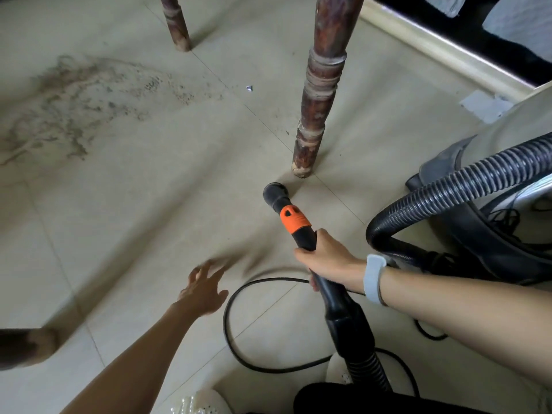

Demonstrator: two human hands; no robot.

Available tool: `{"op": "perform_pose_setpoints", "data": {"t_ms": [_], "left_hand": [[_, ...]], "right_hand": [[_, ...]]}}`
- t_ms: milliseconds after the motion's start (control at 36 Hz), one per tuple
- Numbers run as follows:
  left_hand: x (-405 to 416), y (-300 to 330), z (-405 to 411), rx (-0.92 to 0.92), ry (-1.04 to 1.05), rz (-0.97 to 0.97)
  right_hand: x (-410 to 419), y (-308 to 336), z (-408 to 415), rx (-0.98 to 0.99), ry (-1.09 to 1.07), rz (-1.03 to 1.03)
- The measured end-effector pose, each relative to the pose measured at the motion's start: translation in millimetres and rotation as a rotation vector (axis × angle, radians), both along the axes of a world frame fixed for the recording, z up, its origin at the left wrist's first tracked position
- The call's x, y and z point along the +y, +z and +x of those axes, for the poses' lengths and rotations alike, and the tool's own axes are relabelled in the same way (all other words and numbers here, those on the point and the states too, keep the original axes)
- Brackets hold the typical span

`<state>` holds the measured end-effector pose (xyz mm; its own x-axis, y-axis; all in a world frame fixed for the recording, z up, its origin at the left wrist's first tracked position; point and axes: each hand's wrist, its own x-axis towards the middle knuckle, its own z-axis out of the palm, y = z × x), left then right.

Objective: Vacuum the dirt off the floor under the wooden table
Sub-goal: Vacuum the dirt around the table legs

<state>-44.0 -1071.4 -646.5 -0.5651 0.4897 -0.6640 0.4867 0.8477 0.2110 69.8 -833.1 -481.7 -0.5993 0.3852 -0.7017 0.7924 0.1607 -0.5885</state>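
Observation:
A wide patch of grey-brown dirt [74, 106] lies on the pale tiled floor at the upper left, between the dark wooden table legs. My right hand [325, 258] grips the black vacuum wand below its orange collar [294, 219]. The round black nozzle [274, 194] points down at the floor just in front of the near table leg [316, 94], well to the right of the dirt. My left hand [203, 289] hovers over the floor with fingers spread, blurred, holding nothing.
The vacuum body [507, 180] and its ribbed black hose [448, 186] stand at the right. A black power cord [236, 345] loops on the floor near my feet. A second table leg [176, 22] stands at the back. A small scrap [248, 88] lies by the dirt.

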Motion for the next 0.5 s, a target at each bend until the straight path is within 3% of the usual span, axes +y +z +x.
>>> {"op": "perform_pose_setpoints", "data": {"t_ms": [139, 306, 417, 500], "left_hand": [[0, 4, 3, 0.016, 0.023, 0.010], [7, 4, 0, 0.029, 0.045, 0.017], [5, 8, 0, 0.020, 0.058, 0.014], [0, 10, 0, 0.043, 0.037, 0.022]], "right_hand": [[-10, -2, 19, -0.024, -0.021, 0.070], [13, -5, -37, 0.063, 0.040, 0.139], [23, -4, -77, 0.163, -0.128, 0.152], [9, -2, -63, 0.084, -0.033, 0.231]]}}
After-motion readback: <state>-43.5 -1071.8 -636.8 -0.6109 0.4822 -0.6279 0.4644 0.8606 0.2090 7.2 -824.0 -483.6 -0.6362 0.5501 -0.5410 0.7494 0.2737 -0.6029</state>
